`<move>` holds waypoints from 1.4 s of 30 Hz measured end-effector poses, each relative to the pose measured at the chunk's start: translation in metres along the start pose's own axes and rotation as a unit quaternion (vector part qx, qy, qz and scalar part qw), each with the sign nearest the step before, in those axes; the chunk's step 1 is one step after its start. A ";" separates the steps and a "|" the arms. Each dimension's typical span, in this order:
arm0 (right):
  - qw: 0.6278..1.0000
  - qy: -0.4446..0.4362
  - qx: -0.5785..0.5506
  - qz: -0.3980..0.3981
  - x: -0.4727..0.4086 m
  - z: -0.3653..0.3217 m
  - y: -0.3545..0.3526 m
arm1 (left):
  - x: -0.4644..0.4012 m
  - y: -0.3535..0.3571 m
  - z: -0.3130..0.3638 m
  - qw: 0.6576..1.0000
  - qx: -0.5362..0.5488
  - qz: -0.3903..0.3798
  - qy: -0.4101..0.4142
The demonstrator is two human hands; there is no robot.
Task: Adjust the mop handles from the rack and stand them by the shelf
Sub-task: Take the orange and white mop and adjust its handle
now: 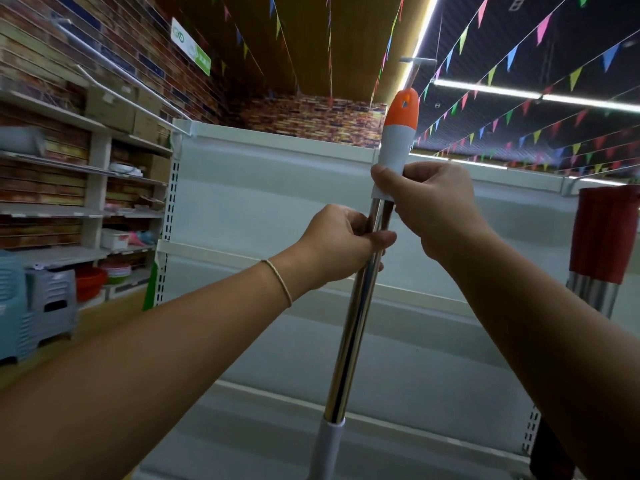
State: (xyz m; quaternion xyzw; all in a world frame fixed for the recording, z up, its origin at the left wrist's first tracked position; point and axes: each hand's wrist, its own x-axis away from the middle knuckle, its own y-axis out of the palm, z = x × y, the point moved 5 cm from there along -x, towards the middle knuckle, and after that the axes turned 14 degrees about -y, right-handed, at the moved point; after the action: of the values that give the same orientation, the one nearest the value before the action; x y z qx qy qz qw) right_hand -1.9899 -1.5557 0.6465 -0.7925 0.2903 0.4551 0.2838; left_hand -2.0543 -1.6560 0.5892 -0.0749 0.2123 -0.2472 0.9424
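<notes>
A mop handle with a shiny metal tube, a grey collar low down and a grey grip capped in orange stands nearly upright in front of me. My left hand grips the metal tube just under the grip. My right hand holds the lower end of the grey grip, fingers curled round it. Behind the handle stands a white store shelf. Its boards are bare. The foot of the handle is out of view.
Another mop handle with a red grip leans at the right edge by the shelf. On the left, wall shelving carries boxes and basins, with grey plastic stools stacked on the floor. Bunting hangs overhead.
</notes>
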 end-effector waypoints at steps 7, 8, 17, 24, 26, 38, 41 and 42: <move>1.000 -0.016 -0.014 -0.011 0.000 0.016 0.005 | -0.011 0.004 -0.015 1.000 0.005 -0.001 -0.004; 1.000 -0.020 -0.015 -0.009 0.000 0.017 0.006 | -0.012 0.003 -0.015 1.000 0.005 0.000 -0.004; 0.999 -0.040 -0.025 -0.018 -0.001 0.017 0.006 | -0.018 0.006 -0.015 0.999 -0.026 0.023 0.014; 0.999 -0.043 -0.021 -0.015 -0.008 0.014 0.001 | -0.021 0.007 -0.003 1.000 -0.014 0.010 0.013; 0.999 -0.043 -0.023 -0.019 -0.008 0.014 0.000 | -0.020 0.007 -0.003 1.000 -0.014 0.007 0.013; 0.999 -0.033 -0.039 -0.001 -0.007 0.018 0.003 | -0.017 0.007 -0.006 1.000 -0.010 0.005 0.014; 0.999 -0.026 -0.032 -0.007 -0.009 0.022 0.005 | -0.021 0.007 -0.009 1.000 -0.007 0.001 0.003; 0.999 -0.021 -0.031 -0.010 -0.009 0.025 0.006 | -0.022 0.008 -0.011 1.000 -0.007 0.001 -0.004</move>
State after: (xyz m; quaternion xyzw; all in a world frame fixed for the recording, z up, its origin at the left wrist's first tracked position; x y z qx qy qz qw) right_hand -2.0119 -1.5401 0.6423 -0.7938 0.2620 0.4777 0.2702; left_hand -2.0734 -1.6389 0.5851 -0.0820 0.2106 -0.2442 0.9430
